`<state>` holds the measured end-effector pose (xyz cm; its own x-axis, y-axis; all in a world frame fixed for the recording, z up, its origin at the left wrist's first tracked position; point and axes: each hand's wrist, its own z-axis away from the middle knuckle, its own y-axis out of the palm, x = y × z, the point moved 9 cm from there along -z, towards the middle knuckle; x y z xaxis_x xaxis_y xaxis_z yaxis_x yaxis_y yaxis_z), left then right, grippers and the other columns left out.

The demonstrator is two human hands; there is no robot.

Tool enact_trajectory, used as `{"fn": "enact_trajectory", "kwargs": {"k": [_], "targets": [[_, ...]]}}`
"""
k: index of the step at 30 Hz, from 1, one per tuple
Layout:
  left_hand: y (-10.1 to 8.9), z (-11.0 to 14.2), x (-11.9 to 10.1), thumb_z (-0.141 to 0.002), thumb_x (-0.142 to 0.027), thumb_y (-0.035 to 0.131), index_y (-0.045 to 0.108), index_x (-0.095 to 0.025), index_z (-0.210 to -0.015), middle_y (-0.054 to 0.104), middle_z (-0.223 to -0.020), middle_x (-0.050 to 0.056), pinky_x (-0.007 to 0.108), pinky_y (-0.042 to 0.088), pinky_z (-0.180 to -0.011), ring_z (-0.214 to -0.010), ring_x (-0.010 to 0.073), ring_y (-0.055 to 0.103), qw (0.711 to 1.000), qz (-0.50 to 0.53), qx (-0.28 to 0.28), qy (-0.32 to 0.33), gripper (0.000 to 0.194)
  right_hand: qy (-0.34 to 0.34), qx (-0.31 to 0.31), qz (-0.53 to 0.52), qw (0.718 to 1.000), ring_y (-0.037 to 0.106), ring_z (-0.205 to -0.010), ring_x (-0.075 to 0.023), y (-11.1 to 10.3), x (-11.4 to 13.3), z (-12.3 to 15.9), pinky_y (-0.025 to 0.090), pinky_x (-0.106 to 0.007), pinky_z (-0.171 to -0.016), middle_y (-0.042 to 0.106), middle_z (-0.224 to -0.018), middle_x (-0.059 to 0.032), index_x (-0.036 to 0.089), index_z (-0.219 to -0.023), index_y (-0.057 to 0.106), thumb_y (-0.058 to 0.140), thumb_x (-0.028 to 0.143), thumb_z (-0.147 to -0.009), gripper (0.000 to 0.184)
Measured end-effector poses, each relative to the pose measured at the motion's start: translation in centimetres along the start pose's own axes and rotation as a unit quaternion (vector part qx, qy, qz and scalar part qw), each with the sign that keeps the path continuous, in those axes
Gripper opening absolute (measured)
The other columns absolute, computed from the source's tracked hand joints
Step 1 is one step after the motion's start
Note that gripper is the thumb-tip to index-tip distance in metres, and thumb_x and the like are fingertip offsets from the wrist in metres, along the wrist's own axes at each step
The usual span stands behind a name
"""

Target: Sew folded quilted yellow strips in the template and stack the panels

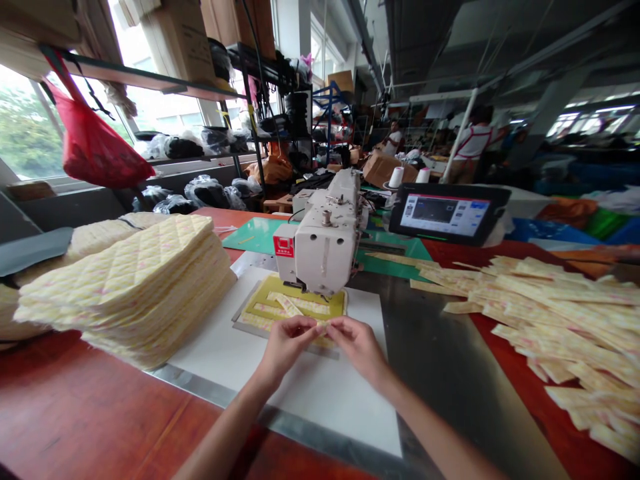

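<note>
Both of my hands meet just in front of the sewing machine head (325,247). My left hand (290,341) pinches one end of a pale yellow fabric strip (289,305), whose other part slants away over a yellow slotted template (260,308). Fingertips of my right hand (357,340) are closed on the same strip, close beside the left ones. Beneath the template lies a quilted yellow fabric piece (250,320), partly covered. A white sheet (220,360) is under it all.
Left of the machine stands a tall stack of quilted pieces (130,280). Many loose fabric strips (560,313) are heaped on the right of the red table (100,407). A control screen (445,212) stands behind. A red bag (95,140) hangs at the upper left. A person (475,143) is far back.
</note>
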<state>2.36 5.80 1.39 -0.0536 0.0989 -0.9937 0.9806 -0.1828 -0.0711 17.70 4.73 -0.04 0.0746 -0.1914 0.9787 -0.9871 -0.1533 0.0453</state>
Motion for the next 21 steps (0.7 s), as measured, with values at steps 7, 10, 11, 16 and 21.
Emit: {"fn": "enact_trajectory", "kwargs": {"k": [7,10,11,16,21], "targets": [[3.5,1.0,-3.2,-0.091,-0.024,0.069,0.077,-0.016,-0.087,0.076,-0.091,0.008,0.03,0.053,-0.078,-0.084,0.0195,0.069,0.946,-0.205,0.045,0.248,0.011,0.013,-0.025,-0.01,1.0,0.072,-0.097,-0.0252,-4.5,1.3,0.2,0.056,-0.037,-0.087,0.078,-0.1,-0.0115,0.018,-0.1,0.078,0.071,0.059,-0.087,0.044],[6.4,3.1,-4.4,-0.098,-0.015,0.059,0.073,-0.015,-0.094,0.073,-0.091,0.009,0.033,0.054,-0.079,-0.087,0.0208,0.066,0.84,-0.348,0.099,0.404,0.015,0.009,-0.073,-0.032,0.997,0.072,-0.09,-0.0249,-6.0,0.9,0.3,0.057,-0.038,-0.083,0.078,-0.091,-0.0111,0.017,-0.098,0.078,0.072,0.061,-0.085,0.046],[7.0,3.7,-4.5,-0.1,-0.013,0.056,0.072,-0.014,-0.096,0.072,-0.09,0.01,0.034,0.054,-0.08,-0.088,0.0213,0.065,0.799,-0.392,0.11,0.443,0.016,0.011,-0.077,-0.038,0.996,0.072,-0.088,-0.0248,-6.1,0.7,0.4,0.057,-0.038,-0.083,0.077,-0.09,-0.0109,0.017,-0.098,0.078,0.073,0.06,-0.085,0.046],[6.7,3.7,-4.8,-0.102,-0.012,0.052,0.067,-0.009,-0.103,0.07,-0.098,0.012,0.039,0.057,-0.087,-0.094,0.0239,0.065,0.677,-0.501,0.097,0.531,0.016,0.015,-0.062,-0.054,0.996,0.072,-0.087,-0.0242,-5.7,0.2,0.3,0.058,-0.038,-0.083,0.077,-0.091,-0.011,0.016,-0.098,0.077,0.068,0.06,-0.089,0.046],[5.6,1.4,-4.9,-0.103,-0.009,0.044,0.066,-0.009,-0.107,0.07,-0.103,0.015,0.043,0.058,-0.087,-0.096,0.0263,0.065,0.631,-0.565,0.063,0.528,0.022,0.019,-0.047,-0.059,0.997,0.071,-0.086,-0.023,-5.7,0.2,0.1,0.057,-0.036,-0.082,0.077,-0.09,-0.0108,0.016,-0.1,0.076,0.062,0.061,-0.093,0.049]]}}
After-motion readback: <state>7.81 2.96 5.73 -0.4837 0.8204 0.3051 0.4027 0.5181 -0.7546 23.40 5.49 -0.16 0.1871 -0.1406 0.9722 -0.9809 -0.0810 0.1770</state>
